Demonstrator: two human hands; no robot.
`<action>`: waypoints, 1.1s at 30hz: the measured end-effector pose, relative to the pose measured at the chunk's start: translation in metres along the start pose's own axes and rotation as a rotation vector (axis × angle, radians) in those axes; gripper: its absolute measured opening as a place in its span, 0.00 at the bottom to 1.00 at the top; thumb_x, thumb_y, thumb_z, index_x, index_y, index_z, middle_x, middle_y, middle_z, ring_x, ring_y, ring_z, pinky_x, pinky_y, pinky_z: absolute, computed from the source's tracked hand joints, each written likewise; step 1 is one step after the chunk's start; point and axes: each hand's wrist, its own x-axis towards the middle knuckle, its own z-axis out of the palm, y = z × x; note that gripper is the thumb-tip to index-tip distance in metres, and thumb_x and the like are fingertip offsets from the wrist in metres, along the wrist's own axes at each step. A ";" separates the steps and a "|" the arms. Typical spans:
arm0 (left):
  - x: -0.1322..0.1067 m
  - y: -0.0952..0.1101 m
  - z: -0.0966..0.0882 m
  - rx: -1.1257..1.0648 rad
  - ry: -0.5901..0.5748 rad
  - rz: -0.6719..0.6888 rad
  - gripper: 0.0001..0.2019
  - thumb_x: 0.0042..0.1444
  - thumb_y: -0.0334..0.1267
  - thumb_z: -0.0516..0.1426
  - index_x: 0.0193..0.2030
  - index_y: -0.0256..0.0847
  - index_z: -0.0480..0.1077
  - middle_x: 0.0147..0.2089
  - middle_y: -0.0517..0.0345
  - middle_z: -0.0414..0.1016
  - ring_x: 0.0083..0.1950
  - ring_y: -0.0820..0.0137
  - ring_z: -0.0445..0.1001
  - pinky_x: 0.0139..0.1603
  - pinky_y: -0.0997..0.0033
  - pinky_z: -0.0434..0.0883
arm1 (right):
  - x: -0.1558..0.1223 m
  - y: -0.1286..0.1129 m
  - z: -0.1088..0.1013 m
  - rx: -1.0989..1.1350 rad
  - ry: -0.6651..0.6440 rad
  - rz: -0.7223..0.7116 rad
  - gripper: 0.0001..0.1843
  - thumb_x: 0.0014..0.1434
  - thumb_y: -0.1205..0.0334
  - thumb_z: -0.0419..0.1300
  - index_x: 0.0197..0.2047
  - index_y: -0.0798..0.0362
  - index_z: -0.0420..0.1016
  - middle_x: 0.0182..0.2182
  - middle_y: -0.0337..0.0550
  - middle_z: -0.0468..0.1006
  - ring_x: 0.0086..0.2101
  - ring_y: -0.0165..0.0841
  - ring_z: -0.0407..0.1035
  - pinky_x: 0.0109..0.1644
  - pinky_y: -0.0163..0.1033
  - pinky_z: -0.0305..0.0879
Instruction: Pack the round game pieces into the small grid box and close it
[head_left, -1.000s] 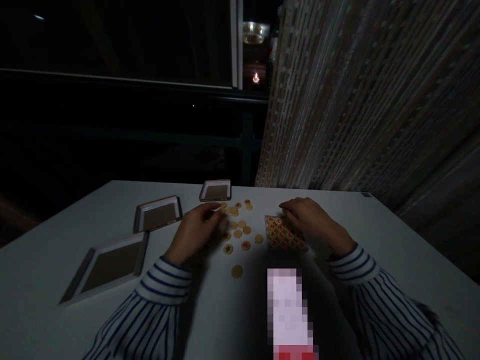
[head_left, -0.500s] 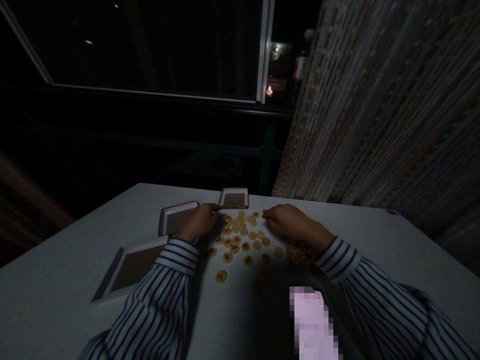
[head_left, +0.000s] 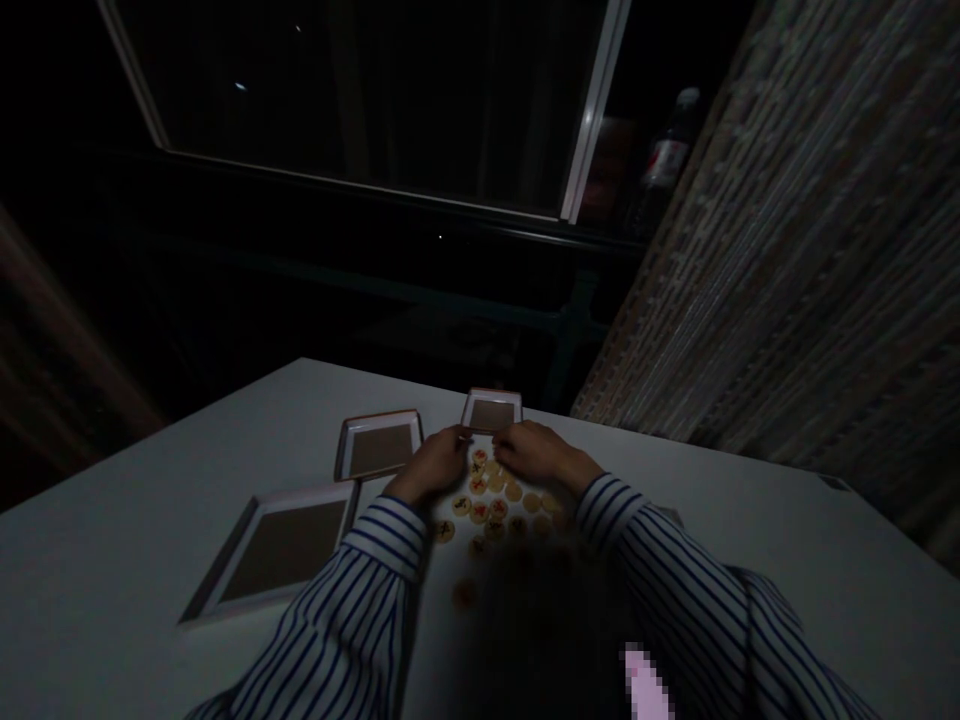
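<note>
Round Chinese chess pieces (head_left: 478, 512) lie scattered on the white table, some showing red or black characters, others a plain face. My left hand (head_left: 439, 463) rests at their far left, fingers bent together near the front corner of a small rimmed tray (head_left: 493, 416). Across from it, my right hand (head_left: 538, 453) curls over the far pieces, fingertips by the tray's front right corner. What either hand holds, if anything, is hidden. My right forearm and its shadow cover the pieces on the near right.
Left of my hands lie a middle-sized rimmed tray (head_left: 379, 450) and a larger one (head_left: 285, 545). A string curtain (head_left: 720, 300) hangs at the right. A bottle (head_left: 665, 160) stands by the dark window. A blurred pink patch (head_left: 646, 685) shows at the bottom.
My right hand has moved left over the far pieces, close to my left hand. My left hand has shifted slightly right. The view has turned a little to the left.
</note>
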 end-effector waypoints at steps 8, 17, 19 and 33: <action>-0.002 0.003 0.005 -0.035 -0.008 -0.015 0.15 0.55 0.33 0.46 0.48 0.34 0.65 0.45 0.43 0.73 0.46 0.63 0.71 0.44 0.69 0.65 | 0.023 -0.006 0.005 -0.007 -0.078 -0.025 0.16 0.57 0.55 0.48 0.37 0.52 0.73 0.36 0.47 0.76 0.36 0.35 0.69 0.34 0.35 0.58; -0.003 0.006 0.006 -0.033 -0.005 -0.016 0.14 0.54 0.34 0.46 0.46 0.35 0.66 0.43 0.44 0.74 0.45 0.62 0.72 0.41 0.70 0.65 | 0.034 -0.008 0.014 -0.013 -0.115 -0.013 0.16 0.56 0.56 0.48 0.39 0.52 0.73 0.38 0.48 0.76 0.36 0.37 0.70 0.32 0.35 0.59; -0.002 0.005 0.007 -0.058 -0.003 -0.021 0.14 0.54 0.34 0.47 0.46 0.36 0.66 0.43 0.45 0.74 0.45 0.63 0.72 0.41 0.71 0.65 | 0.035 -0.008 0.014 -0.020 -0.123 -0.018 0.16 0.56 0.57 0.48 0.39 0.53 0.74 0.37 0.48 0.76 0.36 0.37 0.70 0.31 0.35 0.59; 0.001 0.003 0.006 -0.221 0.054 -0.117 0.16 0.52 0.31 0.48 0.48 0.34 0.65 0.36 0.49 0.76 0.36 0.67 0.73 0.40 0.70 0.66 | 0.026 -0.012 0.012 -0.095 -0.042 -0.055 0.19 0.59 0.54 0.45 0.41 0.55 0.73 0.39 0.52 0.76 0.40 0.39 0.69 0.40 0.38 0.59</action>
